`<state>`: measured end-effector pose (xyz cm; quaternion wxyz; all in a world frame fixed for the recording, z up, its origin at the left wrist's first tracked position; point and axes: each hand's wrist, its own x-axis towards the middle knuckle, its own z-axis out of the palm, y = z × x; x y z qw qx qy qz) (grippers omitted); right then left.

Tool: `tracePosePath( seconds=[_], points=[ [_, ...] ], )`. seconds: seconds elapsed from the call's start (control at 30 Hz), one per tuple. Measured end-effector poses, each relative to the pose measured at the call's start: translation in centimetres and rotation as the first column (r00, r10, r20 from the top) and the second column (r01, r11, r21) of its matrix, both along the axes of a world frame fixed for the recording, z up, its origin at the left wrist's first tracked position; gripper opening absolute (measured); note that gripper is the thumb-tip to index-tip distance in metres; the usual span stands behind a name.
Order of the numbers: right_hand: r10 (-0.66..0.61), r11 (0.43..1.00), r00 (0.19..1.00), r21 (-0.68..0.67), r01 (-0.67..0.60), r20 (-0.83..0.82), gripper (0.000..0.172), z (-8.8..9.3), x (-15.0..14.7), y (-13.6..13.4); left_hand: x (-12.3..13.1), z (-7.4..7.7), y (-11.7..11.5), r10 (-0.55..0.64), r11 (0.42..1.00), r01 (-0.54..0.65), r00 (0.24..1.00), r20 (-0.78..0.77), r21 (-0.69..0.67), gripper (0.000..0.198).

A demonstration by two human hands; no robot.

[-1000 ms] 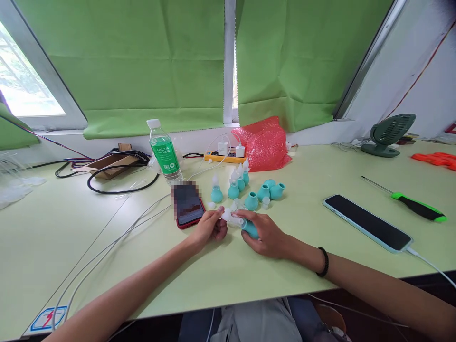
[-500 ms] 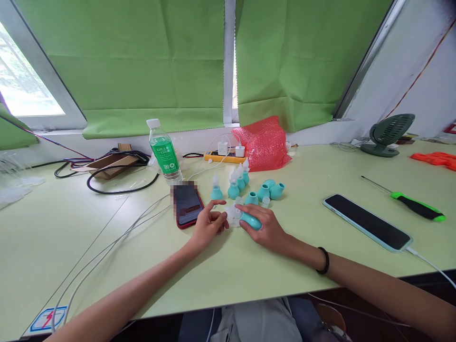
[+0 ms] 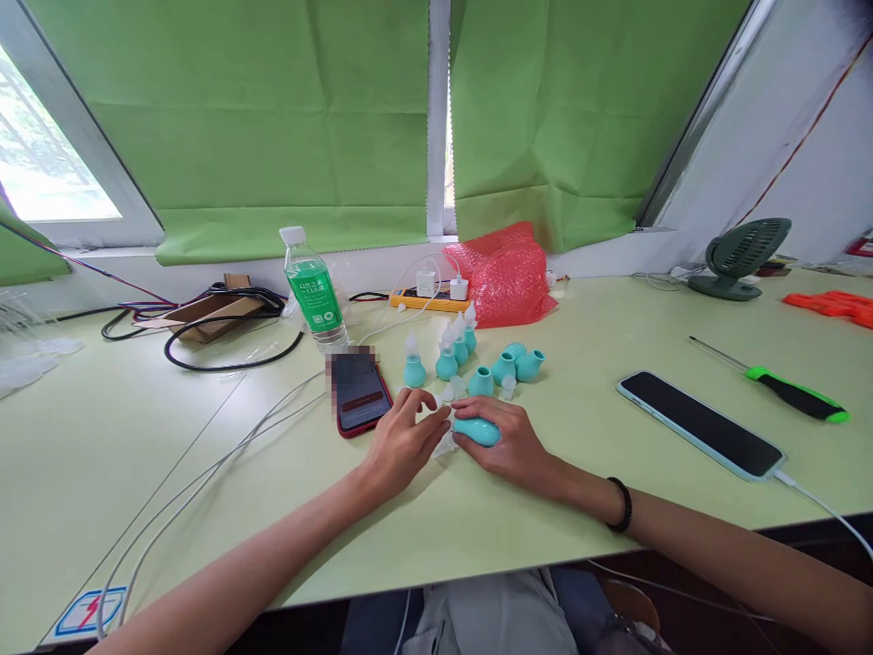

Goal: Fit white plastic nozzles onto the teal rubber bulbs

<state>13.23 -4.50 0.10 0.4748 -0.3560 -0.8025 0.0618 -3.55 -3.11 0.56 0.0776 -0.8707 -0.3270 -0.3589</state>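
A teal squeeze bulb (image 3: 478, 431) lies on its side in the grip of my right hand (image 3: 516, 444), its mouth end toward the left. At that end, my left hand (image 3: 401, 444) has thumb and fingertips drawn together; whatever they pinch is too small or hidden to make out. Clear plastic (image 3: 445, 445) shows under the fingertips. Just beyond my hands are small translucent pieces, among them a clear cup-like part (image 3: 508, 387). Behind stand several teal bulbs fitted with clear pointed tips, such as a tipped bulb (image 3: 414, 368). To their right, several bulbs have no tip, including an open-mouthed bulb (image 3: 481, 382).
A red-cased phone (image 3: 361, 396) lies by my left hand, with a green-labelled bottle (image 3: 317, 300) behind it. White cables cross the left side. At the back are a power strip (image 3: 429, 300) and red bubble wrap (image 3: 508, 277). Rightward lie another phone (image 3: 702, 425) and a screwdriver (image 3: 795, 393).
My left hand has moved slightly right and closed its fingers near the bulb's mouth. The bulb in my right hand has turned a little, and the clear pieces beneath are more covered.
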Motion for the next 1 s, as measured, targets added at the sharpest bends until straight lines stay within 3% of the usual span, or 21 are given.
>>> tracePosePath(
  seconds=[0.23, 0.4, 0.53, 0.67, 0.8, 0.9, 1.0],
  points=[
    [0.011, 0.992, 1.0, 0.13, -0.009, -0.011, 0.014, 0.0, -0.2, -0.2, 0.1, 0.6, -0.5, 0.007, 0.976, 0.0, 1.0, -0.03, 0.217, 0.011],
    [-0.011, 0.985, 0.997, 0.173, -0.004, 0.082, 0.014, -0.2, 0.1, 0.0, 0.1, 0.7, -0.4, -0.03, 0.981, 0.028, 1.0, 0.005, 0.189, 0.012],
    [-0.022, 0.969, 0.974, 0.243, -0.035, 0.227, 0.013, 0.0, 0.7, 0.5, -0.2, 0.8, 0.0, -0.077, 0.986, 0.083, 0.996, -0.048, 0.147, 0.011],
    [-0.008, 0.949, 0.946, 0.301, -0.095, 0.324, 0.011, 0.5, 1.2, 0.8, -0.6, 1.0, 0.1, -0.052, 0.98, 0.078, 0.988, -0.143, 0.182, 0.015],
    [0.017, 0.931, 0.913, 0.326, -0.163, 0.407, 0.011, 0.8, 1.3, 0.7, -0.8, 1.3, -0.2, -0.03, 0.93, 0.145, 0.946, -0.322, 0.337, 0.019],
    [0.022, 0.922, 0.913, 0.345, -0.176, 0.408, 0.01, 0.8, 1.3, 0.6, -0.7, 1.2, -0.4, -0.021, 0.87, 0.199, 0.929, -0.369, 0.451, 0.015],
    [0.032, 0.924, 0.932, 0.345, -0.166, 0.361, 0.01, 0.6, 1.2, 0.5, -0.7, 1.1, -0.4, -0.03, 0.863, 0.225, 0.916, -0.399, 0.452, 0.015]
  ],
)
